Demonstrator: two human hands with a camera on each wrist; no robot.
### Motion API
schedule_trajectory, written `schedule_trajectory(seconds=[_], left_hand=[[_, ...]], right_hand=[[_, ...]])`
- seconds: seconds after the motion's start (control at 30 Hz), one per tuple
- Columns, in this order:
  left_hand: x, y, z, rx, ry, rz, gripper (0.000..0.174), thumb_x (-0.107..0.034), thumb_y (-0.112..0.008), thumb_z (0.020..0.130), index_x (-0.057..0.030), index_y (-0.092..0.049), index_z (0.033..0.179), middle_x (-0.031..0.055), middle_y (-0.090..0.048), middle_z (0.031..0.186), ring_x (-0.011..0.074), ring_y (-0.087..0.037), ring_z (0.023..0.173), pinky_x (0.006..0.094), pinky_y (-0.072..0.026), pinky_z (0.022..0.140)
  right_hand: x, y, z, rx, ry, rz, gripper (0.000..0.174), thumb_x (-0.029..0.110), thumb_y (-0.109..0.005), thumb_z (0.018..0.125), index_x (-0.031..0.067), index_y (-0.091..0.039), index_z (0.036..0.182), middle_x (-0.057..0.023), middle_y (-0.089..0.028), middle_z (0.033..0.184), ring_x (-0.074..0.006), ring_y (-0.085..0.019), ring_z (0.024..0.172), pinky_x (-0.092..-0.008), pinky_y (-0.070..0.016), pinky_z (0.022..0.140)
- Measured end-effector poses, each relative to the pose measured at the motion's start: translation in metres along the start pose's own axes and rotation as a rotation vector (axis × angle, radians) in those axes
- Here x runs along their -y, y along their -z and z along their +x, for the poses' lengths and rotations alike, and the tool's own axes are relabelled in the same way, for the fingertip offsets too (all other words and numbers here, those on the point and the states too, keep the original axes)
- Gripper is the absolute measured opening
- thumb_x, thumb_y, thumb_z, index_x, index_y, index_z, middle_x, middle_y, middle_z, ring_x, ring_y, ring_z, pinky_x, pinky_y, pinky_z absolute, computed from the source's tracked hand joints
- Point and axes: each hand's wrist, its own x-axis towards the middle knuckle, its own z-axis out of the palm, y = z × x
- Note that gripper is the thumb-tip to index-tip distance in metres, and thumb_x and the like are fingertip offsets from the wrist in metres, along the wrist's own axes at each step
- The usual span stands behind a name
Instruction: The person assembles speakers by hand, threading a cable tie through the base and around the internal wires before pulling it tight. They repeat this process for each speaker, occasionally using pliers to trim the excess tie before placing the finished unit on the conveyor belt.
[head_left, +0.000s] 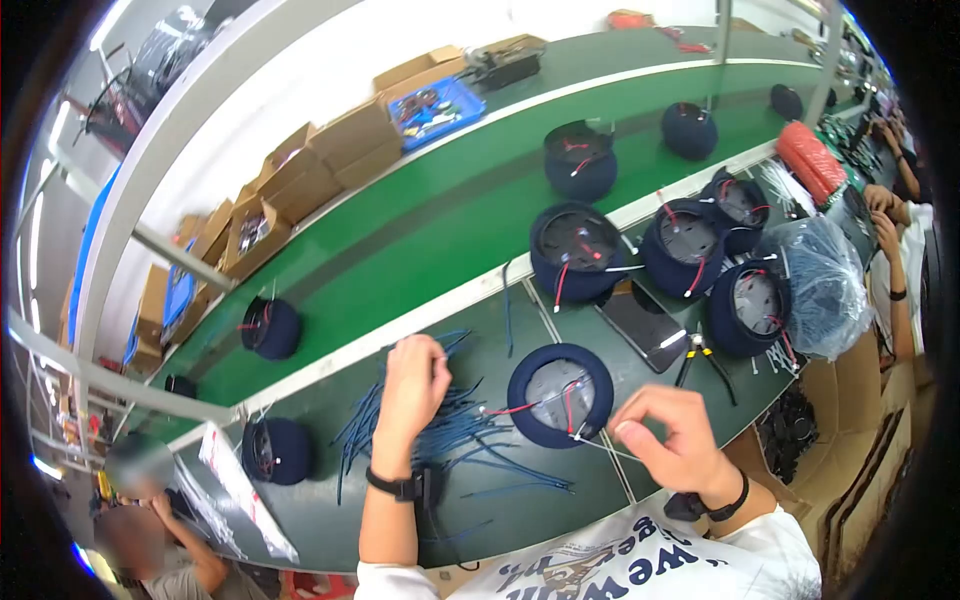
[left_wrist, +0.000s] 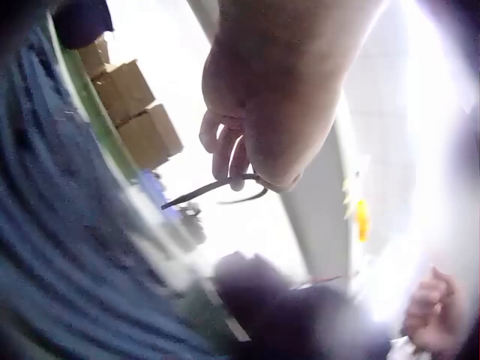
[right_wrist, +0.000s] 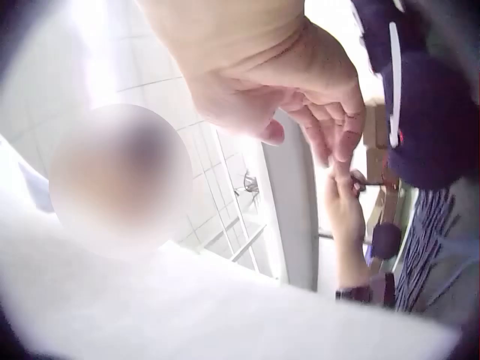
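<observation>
Left hand (head_left: 413,385) pinches a dark cord (left_wrist: 196,193); right hand (head_left: 675,435) half-open, no visible grip; round blue unit (head_left: 548,385) on counter (head_left: 335,510) between hands, nearer right.

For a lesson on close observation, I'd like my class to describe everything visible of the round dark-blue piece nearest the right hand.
The round piece has a thick, soft-looking dark-blue rim around a grey, plastic-looking inside. Red wires with white ends show; one crosses the rim. A thin pale strand extends from its lower edge. It lies open side up on the green tabletop. Whether the right hand touches it is unclear.
</observation>
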Motion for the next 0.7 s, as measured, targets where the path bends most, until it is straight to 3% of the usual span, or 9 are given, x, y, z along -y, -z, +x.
schedule_trajectory(seconds=[0.1,0.17,0.23,0.3,0.37,0.4,0.53,0.63,0.7], left_hand=[[-0.060,0.034,0.004,-0.084,0.109,-0.267,0.008,0.004,-0.065,0.095,-0.0013,-0.062,0.100,0.0149,-0.069,0.092,0.0311,-0.070,0.081,0.0353,-0.0566,0.076],[-0.111,0.042,0.011,-0.034,-0.135,-0.329,0.009,0.003,-0.069,0.095,-0.0008,-0.067,0.103,0.0126,-0.073,0.091,0.0256,-0.072,0.077,0.0332,-0.0580,0.072],[-0.137,0.031,0.007,0.146,-0.103,-0.434,0.014,0.003,-0.075,0.093,-0.0006,-0.069,0.105,0.0111,-0.077,0.096,0.0216,-0.075,0.080,0.0324,-0.0593,0.071],[-0.145,0.023,0.005,0.161,-0.037,-0.593,0.013,-0.001,-0.079,0.091,-0.0022,-0.073,0.103,0.0098,-0.078,0.092,0.0221,-0.075,0.072,0.0336,-0.0587,0.064],[-0.144,0.017,0.004,0.178,0.021,-0.676,0.012,0.002,-0.078,0.091,-0.0003,-0.076,0.103,0.0093,-0.079,0.091,0.0158,-0.075,0.071,0.0276,-0.0583,0.064],[-0.143,0.018,0.005,0.201,0.060,-0.745,0.009,0.001,-0.078,0.091,-0.0003,-0.079,0.101,0.0095,-0.079,0.087,0.0132,-0.074,0.070,0.0273,-0.0577,0.062],[-0.126,0.019,0.006,0.331,0.116,-0.874,0.015,0.006,-0.063,0.101,0.0031,-0.075,0.109,0.0111,-0.080,0.097,0.0178,-0.076,0.077,0.0297,-0.0615,0.069],[-0.125,0.015,0.007,0.299,0.078,-0.893,0.011,0.008,-0.056,0.104,0.0054,-0.064,0.112,0.0133,-0.080,0.101,0.0218,-0.079,0.087,0.0316,-0.0630,0.076],[-0.131,0.012,0.001,0.268,0.134,-0.879,0.006,0.007,-0.055,0.105,0.0049,-0.056,0.111,0.0154,-0.080,0.102,0.0243,-0.080,0.094,0.0326,-0.0633,0.080]], right_hand=[[0.022,-0.029,0.013,0.151,-0.156,0.411,0.036,0.025,-0.065,0.109,0.0046,-0.067,0.138,-0.0195,-0.068,0.135,-0.0189,-0.065,0.125,-0.0360,-0.0524,0.104],[0.021,-0.057,0.033,-0.087,0.075,0.551,0.045,0.030,-0.053,0.115,0.0016,-0.057,0.149,-0.0177,-0.069,0.135,-0.0200,-0.063,0.127,-0.0364,-0.0516,0.106],[0.016,-0.073,0.050,-0.357,0.225,0.819,0.046,0.031,-0.049,0.116,-0.0007,-0.054,0.150,-0.0179,-0.070,0.132,-0.0227,-0.064,0.127,-0.0369,-0.0516,0.106],[0.008,-0.065,0.048,-0.333,0.375,1.117,0.033,0.032,-0.043,0.118,0.0028,-0.057,0.115,-0.0098,-0.067,0.100,-0.0178,-0.064,0.087,-0.0354,-0.0531,0.083],[0.013,-0.049,0.044,-0.184,0.502,1.275,0.032,0.035,-0.045,0.117,0.0051,-0.053,0.110,-0.0006,-0.051,0.082,-0.0116,-0.048,0.070,-0.0326,-0.0463,0.073],[0.018,-0.047,0.042,-0.256,0.446,1.154,0.031,0.038,-0.044,0.117,0.0078,-0.050,0.122,0.0011,-0.035,0.082,-0.0108,-0.036,0.065,-0.0301,-0.0393,0.066],[0.017,-0.033,0.044,-0.289,0.343,1.146,0.036,0.013,-0.047,0.112,-0.0001,-0.054,0.145,-0.0007,-0.043,0.093,-0.0103,-0.044,0.077,-0.0308,-0.0430,0.070],[0.028,-0.038,0.038,-0.468,0.248,0.320,0.036,0.009,-0.049,0.110,-0.0011,-0.062,0.143,-0.0025,-0.045,0.095,-0.0119,-0.049,0.081,-0.0302,-0.0463,0.074],[0.017,-0.042,0.040,-0.482,0.348,0.102,0.035,0.001,-0.056,0.106,-0.0001,-0.068,0.139,-0.0096,-0.064,0.102,-0.0184,-0.062,0.085,-0.0301,-0.0505,0.080]])
